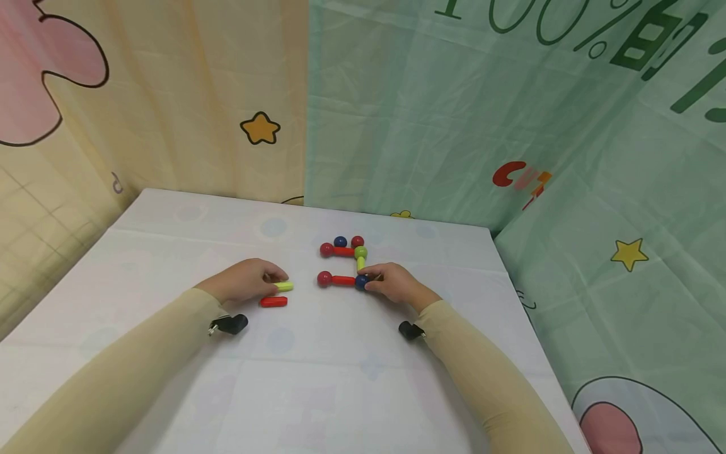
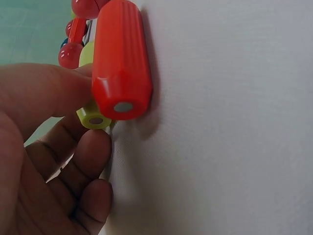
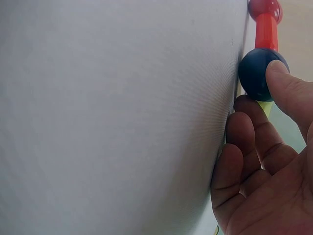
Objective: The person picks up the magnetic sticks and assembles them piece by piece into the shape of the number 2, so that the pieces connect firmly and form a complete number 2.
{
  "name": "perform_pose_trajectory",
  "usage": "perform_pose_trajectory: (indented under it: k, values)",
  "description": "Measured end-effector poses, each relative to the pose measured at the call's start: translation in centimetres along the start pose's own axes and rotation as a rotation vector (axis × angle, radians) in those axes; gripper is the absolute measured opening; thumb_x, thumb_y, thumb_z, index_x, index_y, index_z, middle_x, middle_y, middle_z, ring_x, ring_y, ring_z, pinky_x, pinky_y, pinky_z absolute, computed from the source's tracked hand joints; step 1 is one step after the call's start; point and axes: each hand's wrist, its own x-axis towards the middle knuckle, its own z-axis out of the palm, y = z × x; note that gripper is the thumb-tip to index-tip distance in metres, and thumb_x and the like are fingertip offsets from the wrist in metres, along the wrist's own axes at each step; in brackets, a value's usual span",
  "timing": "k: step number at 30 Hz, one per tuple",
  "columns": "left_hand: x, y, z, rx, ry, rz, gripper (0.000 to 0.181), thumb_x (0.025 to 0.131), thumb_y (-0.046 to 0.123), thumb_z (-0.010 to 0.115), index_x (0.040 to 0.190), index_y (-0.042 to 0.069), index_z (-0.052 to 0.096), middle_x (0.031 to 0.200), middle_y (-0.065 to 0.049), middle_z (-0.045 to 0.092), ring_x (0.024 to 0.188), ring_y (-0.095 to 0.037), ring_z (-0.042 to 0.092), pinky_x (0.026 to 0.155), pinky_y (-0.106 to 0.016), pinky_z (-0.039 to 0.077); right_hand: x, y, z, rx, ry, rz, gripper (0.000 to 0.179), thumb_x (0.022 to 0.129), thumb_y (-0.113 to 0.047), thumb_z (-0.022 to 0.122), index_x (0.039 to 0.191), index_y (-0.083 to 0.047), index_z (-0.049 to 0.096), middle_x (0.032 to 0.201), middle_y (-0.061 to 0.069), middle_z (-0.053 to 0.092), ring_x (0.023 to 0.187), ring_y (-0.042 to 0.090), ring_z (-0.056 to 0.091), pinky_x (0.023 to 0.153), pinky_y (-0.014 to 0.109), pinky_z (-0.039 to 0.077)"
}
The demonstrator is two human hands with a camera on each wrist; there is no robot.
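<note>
Toward the table's far edge, a yellow stick, likely light, stiff, best held midway, is finger-pinched by the left hand, a blue ball by the right hand.

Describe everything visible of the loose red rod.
The red rod looks like glossy plastic, with ridged sides and a tapered end bearing a grey, metallic-looking disc. It lies loose on the white tabletop, on the near side of the yellow rod pinched by the left hand; whether the thumb touches it is unclear.
</note>
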Motion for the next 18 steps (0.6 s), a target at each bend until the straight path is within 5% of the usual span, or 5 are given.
perform_pose_trajectory:
  k: [7,18]
  values:
    - [0.64,0.22,0.31,0.022,-0.012,0.001,0.037,0.096,0.015,0.068,0.132,0.016,0.074,0.122,-0.004,0.072,0.114,-0.026,0.06,0.106,-0.048,0.05,-0.04,-0.09,-0.08,0.004,-0.005,-0.003,0.038,0.1,-0.02,0.073,0.138,-0.027,0.071,0.117,0.003,0.073,0.097,0.021,0.06,0.086,0.031,0.055]
    - [0.9,0.52,0.61,0.008,0.018,0.009,0.039,0.097,0.018,0.067,0.135,0.019,0.071,0.117,-0.005,0.067,0.108,-0.024,0.057,0.094,-0.038,0.048,0.24,0.1,0.01,0.007,-0.008,-0.011,0.038,0.1,-0.021,0.073,0.138,-0.027,0.071,0.117,0.003,0.073,0.096,0.021,0.06,0.085,0.03,0.055]
